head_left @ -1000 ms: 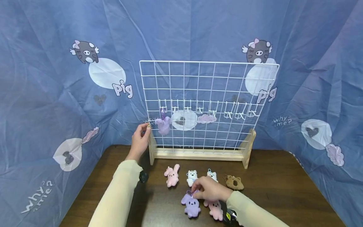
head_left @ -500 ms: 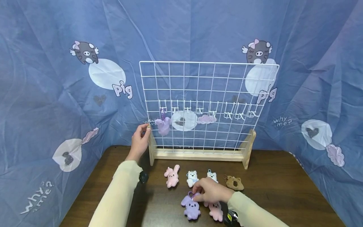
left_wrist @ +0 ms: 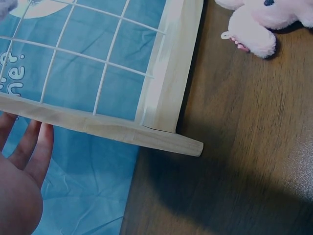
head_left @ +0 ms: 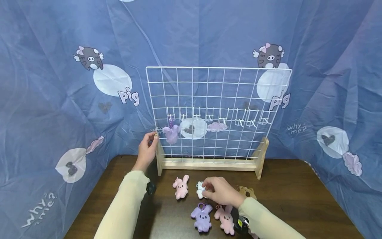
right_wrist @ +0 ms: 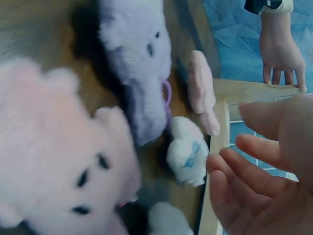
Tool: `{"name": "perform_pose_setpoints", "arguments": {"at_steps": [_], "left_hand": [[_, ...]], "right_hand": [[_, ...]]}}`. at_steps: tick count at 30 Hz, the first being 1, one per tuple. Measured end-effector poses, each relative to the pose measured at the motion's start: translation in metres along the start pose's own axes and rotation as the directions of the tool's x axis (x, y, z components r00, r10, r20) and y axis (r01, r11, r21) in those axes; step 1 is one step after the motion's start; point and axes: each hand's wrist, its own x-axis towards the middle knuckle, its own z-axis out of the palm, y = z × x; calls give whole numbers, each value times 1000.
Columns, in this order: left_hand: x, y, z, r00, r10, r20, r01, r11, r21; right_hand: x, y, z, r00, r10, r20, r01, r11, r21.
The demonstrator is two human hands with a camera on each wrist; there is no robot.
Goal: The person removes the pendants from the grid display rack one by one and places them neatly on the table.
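My left hand [head_left: 147, 148] grips the left upright of the wooden stand [head_left: 209, 164], which carries a white wire grid [head_left: 222, 83]; in the left wrist view its fingers [left_wrist: 43, 142] reach along the wood. A white plush keychain [head_left: 200, 191] with a blue bow [right_wrist: 192, 155] lies on the table. Over it hovers my right hand [head_left: 223, 191], thumb and fingers parted, fingertips right beside the plush. A purple bunny plush keychain [head_left: 203, 219] with a purple loop lies just below, and a pink bunny plush [head_left: 225, 221] is to its right.
Another pink bunny plush [head_left: 180, 187] lies left of the white one. A brown plush [head_left: 247, 192] is partly behind my right hand. Several white hooks [head_left: 210, 117] line the grid; a purple plush [head_left: 171, 133] hangs from the leftmost. A blue printed cloth [head_left: 179, 30] surrounds the table.
My right hand has left the loop of the purple bunny plush and moved away from me to the white plush. The purple bunny stays on the table. My left hand keeps its place.
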Motion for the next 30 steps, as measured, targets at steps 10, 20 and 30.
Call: {"name": "perform_pose_setpoints", "arguments": {"at_steps": [10, 20, 30], "left_hand": [[-1, -3, 0, 1000, 1, -23, -1, 1000, -9], [-1, -1, 0, 1000, 7, -10, -7, 1000, -10], [1, 0, 1, 1000, 2, 2, -2, 1000, -5]], "right_hand": [[39, -20, -12, 976, 103, -193, -79, 989, 127], [87, -53, -34, 971, 110, -210, -64, 975, 214], [126, -73, -48, 969, 124, -215, -38, 930, 366]]}}
